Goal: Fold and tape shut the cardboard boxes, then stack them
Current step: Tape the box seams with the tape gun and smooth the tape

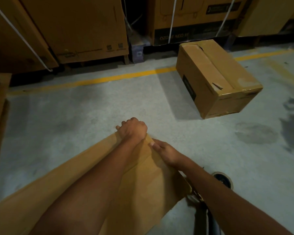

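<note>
A grey warehouse floor (75, 116) is lying under the box (151, 180), directly beneath both hands. The left hand (132, 129) is curling over its far edge, and the right hand (165, 153) is pressing flat just beside it. The cardboard is looking light, stiff and crushable, so the edges are probably offering the surest hold.

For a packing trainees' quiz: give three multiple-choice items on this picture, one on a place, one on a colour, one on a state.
1. Where is the tape roll? A on the floor, right of the cardboard box; B atop the far box; C in the left hand.
2. The floor line is: A white; B yellow; C red.
3. The right hand on the cardboard box: A clenched; B fingers straight, pressing; C lifted off.
Key: A, it lies on the floor; B, plainly yellow; B, straight fingers touch the box top.
</note>
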A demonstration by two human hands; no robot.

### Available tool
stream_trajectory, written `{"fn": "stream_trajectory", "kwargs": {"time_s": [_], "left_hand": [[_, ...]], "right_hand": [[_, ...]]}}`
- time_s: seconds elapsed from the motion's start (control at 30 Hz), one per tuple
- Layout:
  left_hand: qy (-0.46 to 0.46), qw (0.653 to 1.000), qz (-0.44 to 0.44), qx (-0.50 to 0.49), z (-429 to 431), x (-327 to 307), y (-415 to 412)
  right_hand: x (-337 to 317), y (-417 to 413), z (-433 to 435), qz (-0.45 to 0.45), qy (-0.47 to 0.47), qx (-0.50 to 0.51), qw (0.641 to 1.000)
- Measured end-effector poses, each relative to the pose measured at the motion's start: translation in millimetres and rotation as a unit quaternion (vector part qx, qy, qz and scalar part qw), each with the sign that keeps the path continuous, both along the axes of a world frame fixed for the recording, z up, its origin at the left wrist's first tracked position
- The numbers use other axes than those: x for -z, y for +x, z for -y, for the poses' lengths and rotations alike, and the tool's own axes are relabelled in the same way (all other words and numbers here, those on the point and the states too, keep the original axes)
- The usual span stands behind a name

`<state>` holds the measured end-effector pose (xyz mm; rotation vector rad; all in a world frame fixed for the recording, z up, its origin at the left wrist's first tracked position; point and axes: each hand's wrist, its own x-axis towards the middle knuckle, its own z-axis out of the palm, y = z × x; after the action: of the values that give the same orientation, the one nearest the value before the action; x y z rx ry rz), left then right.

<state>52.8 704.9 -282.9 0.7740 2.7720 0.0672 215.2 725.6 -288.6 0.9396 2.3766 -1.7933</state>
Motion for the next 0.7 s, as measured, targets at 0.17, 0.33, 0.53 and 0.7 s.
{"fn": "stream_trajectory", "kwargs": {"time_s": [0.17, 0.33, 0.53, 0.7], "left_hand": [[0.043, 0.995, -0.054, 0.073, 19.7, -2.0, 23.8], [0.049, 0.988, -0.008, 0.149, 47.5, -2.2, 32.9], [0.040, 0.983, 0.012, 0.181, 89.3, -1.8, 63.6], [0.032, 0.980, 0.043, 0.194, 103.1, -4.1, 93.1]], "right_hand": [[8.2, -2.4, 21.0, 0.127, 0.152, 0.117, 0.973], [9.5, 3.1, 32.0, 0.213, 0.189, 0.233, 0.930], [3.9, 33.6, 28.1, 0.155, -0.010, 0.065, 0.986], [-4.5, 52.2, 51.5, 0.152, 0.100, 0.113, 0.977]]}}
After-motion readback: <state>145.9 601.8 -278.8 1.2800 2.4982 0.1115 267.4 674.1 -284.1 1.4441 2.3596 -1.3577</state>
